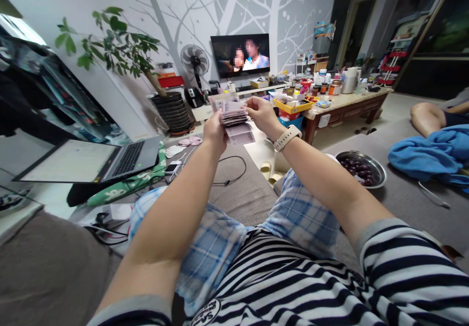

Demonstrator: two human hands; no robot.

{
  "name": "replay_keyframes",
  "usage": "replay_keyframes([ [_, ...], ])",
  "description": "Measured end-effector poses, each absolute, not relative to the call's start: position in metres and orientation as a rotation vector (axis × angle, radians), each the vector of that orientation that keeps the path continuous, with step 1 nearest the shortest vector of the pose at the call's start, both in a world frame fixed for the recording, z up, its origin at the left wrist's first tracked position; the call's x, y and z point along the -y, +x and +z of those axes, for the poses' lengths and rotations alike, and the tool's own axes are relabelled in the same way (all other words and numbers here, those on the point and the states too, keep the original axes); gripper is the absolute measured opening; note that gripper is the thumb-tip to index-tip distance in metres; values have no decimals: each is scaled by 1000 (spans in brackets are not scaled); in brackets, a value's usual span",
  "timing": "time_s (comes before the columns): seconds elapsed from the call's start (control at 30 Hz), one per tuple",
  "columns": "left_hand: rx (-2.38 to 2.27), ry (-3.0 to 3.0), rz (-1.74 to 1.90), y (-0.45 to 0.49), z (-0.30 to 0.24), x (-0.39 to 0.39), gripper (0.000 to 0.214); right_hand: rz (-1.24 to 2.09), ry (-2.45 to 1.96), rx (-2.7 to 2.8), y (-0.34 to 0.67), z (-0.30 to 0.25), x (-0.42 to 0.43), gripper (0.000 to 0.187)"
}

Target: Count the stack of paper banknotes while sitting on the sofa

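A stack of pinkish banknotes (234, 118) is held up in front of me, above my knees in blue plaid trousers. My left hand (215, 132) is closed around the left side of the stack, thumb on top. My right hand (261, 112), with a white watch on its wrist, pinches the top notes from the right, fingers curled over their upper edge. The lower notes droop down between both hands.
An open laptop (91, 160) rests at my left. A metal bowl of dark fruit (361, 169) and a blue cloth (428, 152) lie on the grey sofa to my right, beside another person's knee (427, 117). A cluttered low table (344, 104), a TV (240, 54), a fan and a potted plant (120, 52) stand ahead.
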State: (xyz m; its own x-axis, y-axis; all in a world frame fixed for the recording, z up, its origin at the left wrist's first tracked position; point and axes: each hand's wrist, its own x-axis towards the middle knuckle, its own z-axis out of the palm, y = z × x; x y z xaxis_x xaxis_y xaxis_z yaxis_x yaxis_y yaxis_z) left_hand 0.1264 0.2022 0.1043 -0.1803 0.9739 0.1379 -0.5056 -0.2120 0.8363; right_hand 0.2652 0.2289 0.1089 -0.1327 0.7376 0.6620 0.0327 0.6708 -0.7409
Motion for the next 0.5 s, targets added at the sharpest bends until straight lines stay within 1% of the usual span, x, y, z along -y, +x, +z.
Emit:
replay_keyframes([
  [0.1, -787, 825, 1666, 127, 105, -202, 24, 745, -624, 1601, 265, 109, -229, 11],
  [0.5, -790, 845, 1679, 128, 104, -202, 22, 876, -529, 1544, 263, 109, -228, 14],
])
